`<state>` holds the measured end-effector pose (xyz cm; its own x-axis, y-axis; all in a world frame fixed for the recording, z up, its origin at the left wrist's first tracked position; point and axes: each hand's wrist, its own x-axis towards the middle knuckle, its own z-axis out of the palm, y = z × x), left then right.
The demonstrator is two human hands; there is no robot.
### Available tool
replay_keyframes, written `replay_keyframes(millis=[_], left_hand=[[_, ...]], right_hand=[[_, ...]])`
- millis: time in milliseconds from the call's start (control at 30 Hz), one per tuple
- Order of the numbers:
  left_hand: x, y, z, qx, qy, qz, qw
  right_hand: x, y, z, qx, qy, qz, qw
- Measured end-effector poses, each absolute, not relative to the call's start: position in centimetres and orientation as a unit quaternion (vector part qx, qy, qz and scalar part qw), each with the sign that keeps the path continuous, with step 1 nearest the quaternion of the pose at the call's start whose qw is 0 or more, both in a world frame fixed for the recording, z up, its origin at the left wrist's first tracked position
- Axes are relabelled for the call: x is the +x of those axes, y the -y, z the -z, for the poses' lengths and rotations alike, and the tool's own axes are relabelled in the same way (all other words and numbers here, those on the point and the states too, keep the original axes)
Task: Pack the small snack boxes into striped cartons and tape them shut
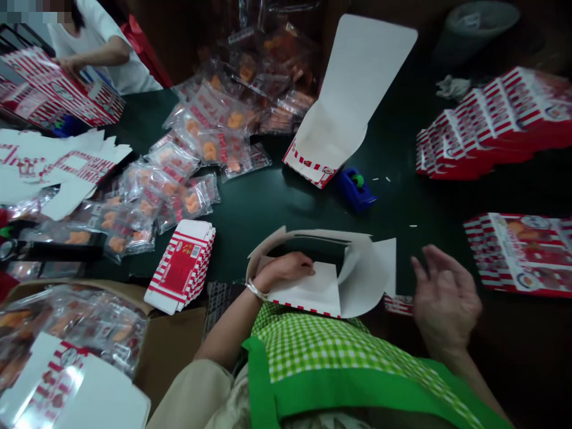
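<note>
carton [308,292] stretched left to right, our nearer left hand [290,266] curled over it, grip unclear; our right hand [447,298], loosely open, empty, hung beyond its right end.

A bare strip of dark green tabletop [259,202] is running sideways beyond the unfolded carton [304,289]. Farther off, the raised-lid box [348,89] and the blue tape dispenser [357,189] are standing in the way; heaped packets [210,149] are crowding the left. Ahead of the right hand [447,298], a gap is reaching forward (stacked boxes [491,125] are bounding it).
</note>
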<state>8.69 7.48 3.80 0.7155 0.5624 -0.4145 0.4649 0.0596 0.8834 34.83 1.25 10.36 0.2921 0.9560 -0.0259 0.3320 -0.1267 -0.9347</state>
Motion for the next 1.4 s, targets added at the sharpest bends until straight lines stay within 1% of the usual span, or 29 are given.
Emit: replay_keyframes(millis=[33, 67, 100, 133, 200, 267, 367, 467, 567, 633, 700, 833, 933, 1000, 1067, 1100, 1167, 1200, 1233, 1267, 1300, 1367, 1400], left_hand=[[8.5, -7.6, -4.0, 0.685, -0.381, -0.041, 0.62], [8.3, -7.7, -4.2, 0.685, -0.387, -0.043, 0.615], [8.3, -7.8, -4.4, 0.687, -0.391, -0.043, 0.612], [8.4, -8.0, -4.6, 0.688, -0.395, -0.045, 0.607], [9.0, -8.3, -5.1, 0.692, -0.409, -0.05, 0.593], [9.8, -8.5, -5.6, 0.697, -0.427, -0.052, 0.574], [10.7, -8.5, -6.1, 0.698, -0.454, -0.044, 0.552], [11.0, -8.6, -6.0, 0.693, -0.469, -0.034, 0.546], [11.1, -9.0, -5.8, 0.689, -0.46, -0.033, 0.559], [11.2, -9.1, -5.7, 0.688, -0.446, -0.03, 0.572], [11.3, -9.2, -5.7, 0.687, -0.434, -0.023, 0.582], [12.5, -9.4, -5.4, 0.697, -0.417, -0.016, 0.583], [14.3, -9.0, -5.7, 0.717, -0.43, -0.021, 0.548], [14.8, -8.1, -6.7, 0.726, -0.47, -0.026, 0.501], [13.6, -6.3, -8.5, 0.739, -0.502, -0.069, 0.444], [12.3, -5.2, -9.6, 0.747, -0.507, -0.121, 0.412], [8.5, -2.5, -11.5, 0.741, -0.509, -0.29, 0.328], [6.5, -1.1, -12.0, 0.704, -0.541, -0.371, 0.27], [4.7, 0.0, -12.2, 0.638, -0.61, -0.423, 0.204], [3.3, 0.9, -12.0, 0.594, -0.662, -0.422, 0.177], [2.6, 1.6, -11.3, 0.602, -0.673, -0.381, 0.202], [3.3, 1.9, -9.3, 0.698, -0.616, -0.258, 0.26], [4.6, 1.7, -8.2, 0.749, -0.573, -0.195, 0.271]], right_hand=[[35.1, -0.9, -10.0, -0.683, 0.433, -0.367, 0.46], [35.2, -0.6, -9.7, -0.681, 0.413, -0.407, 0.447], [35.1, -0.3, -9.4, -0.669, 0.428, -0.447, 0.412], [34.8, -0.1, -9.2, -0.651, 0.473, -0.473, 0.359], [33.8, -0.3, -9.0, -0.596, 0.597, -0.453, 0.287], [32.7, -1.2, -9.0, -0.532, 0.694, -0.403, 0.269], [32.0, -3.1, -9.1, -0.515, 0.73, -0.347, 0.286], [32.4, -4.4, -8.6, -0.601, 0.671, -0.263, 0.347], [32.8, -4.2, -8.0, -0.649, 0.584, -0.269, 0.407], [33.0, -3.8, -8.0, -0.65, 0.583, -0.273, 0.405], [33.3, -3.4, -8.3, -0.624, 0.658, -0.232, 0.351], [33.7, -3.0, -8.5, -0.49, 0.843, -0.129, 0.181], [33.3, -3.1, -8.1, -0.434, 0.895, -0.097, 0.049], [32.8, -3.2, -7.9, -0.448, 0.89, -0.084, -0.026], [32.3, -3.2, -8.0, -0.479, 0.872, -0.07, -0.071], [32.2, -3.2, -8.0, -0.491, 0.865, -0.065, -0.081], [32.0, -3.2, -8.1, -0.501, 0.859, -0.061, -0.087], [32.0, -3.2, -8.1, -0.503, 0.858, -0.06, -0.084], [32.0, -3.2, -8.0, -0.506, 0.857, -0.06, -0.079], [31.9, -3.1, -7.9, -0.509, 0.856, -0.061, -0.073], [31.8, -3.1, -7.9, -0.51, 0.855, -0.062, -0.066], [31.4, -3.1, -7.7, -0.511, 0.855, -0.066, -0.051], [31.2, -3.1, -7.7, -0.51, 0.856, -0.07, -0.045]])
